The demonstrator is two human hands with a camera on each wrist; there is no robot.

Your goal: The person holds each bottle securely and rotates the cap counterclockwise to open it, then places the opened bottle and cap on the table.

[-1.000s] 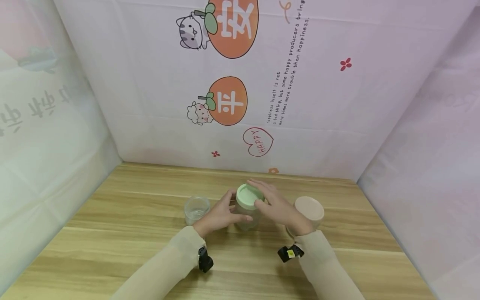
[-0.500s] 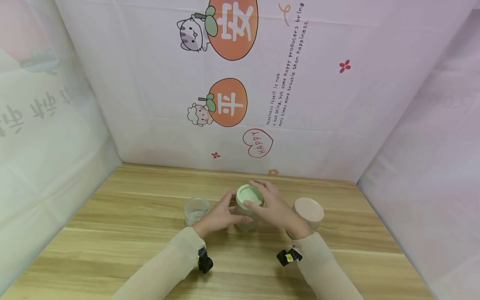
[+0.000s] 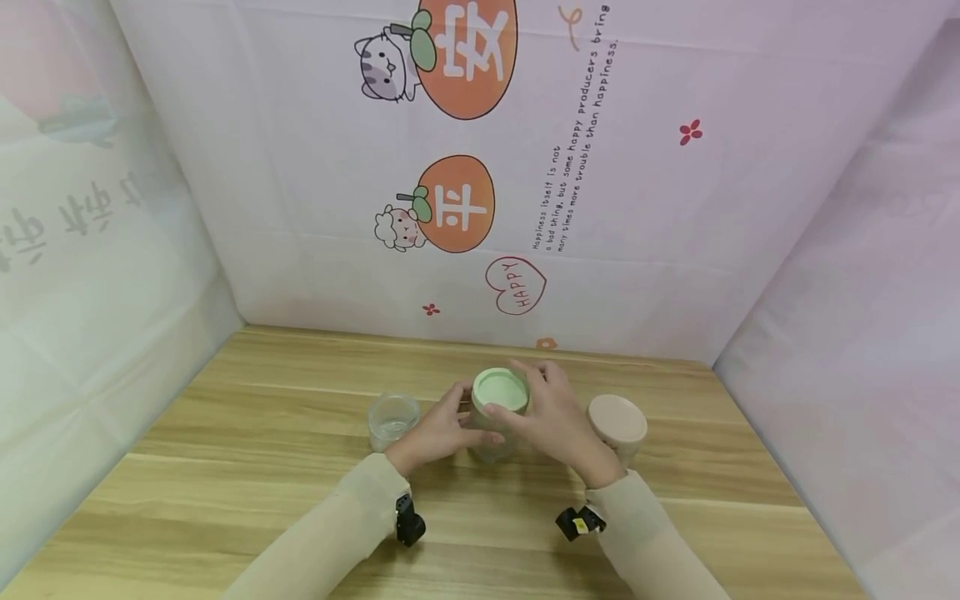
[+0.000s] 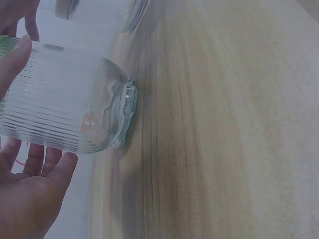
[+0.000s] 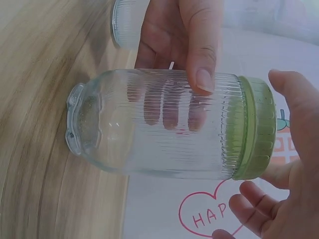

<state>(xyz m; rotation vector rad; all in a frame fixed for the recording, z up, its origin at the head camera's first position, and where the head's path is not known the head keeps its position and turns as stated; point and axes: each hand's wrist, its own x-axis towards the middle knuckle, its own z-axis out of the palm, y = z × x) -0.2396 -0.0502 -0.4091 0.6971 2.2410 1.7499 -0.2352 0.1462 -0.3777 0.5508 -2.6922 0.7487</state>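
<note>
A clear ribbed glass jar (image 5: 164,154) stands upright in the middle of the table, its green screw lid (image 3: 501,388) seated on the mouth. My left hand (image 3: 438,429) grips the jar's body from the left; in the right wrist view its fingers show through the glass behind and its thumb lies across the front. Around the lid's rim curls my right hand (image 3: 555,417), thumb on the near edge and fingers on the far right side. In the left wrist view, the jar's scalloped base (image 4: 127,109) is right at the wood. Nothing shows inside the jar.
Left of the hands stands a small lidless glass jar (image 3: 393,421). A second jar with a beige lid (image 3: 618,418) stands behind my right wrist, partly hidden. The wooden table (image 3: 480,533) ends at printed white cloth walls (image 3: 622,275).
My right hand has shifted round the lid: its thumb has slid left along the near edge and its fingers have drawn back to the right. My left hand and the jar stay put.
</note>
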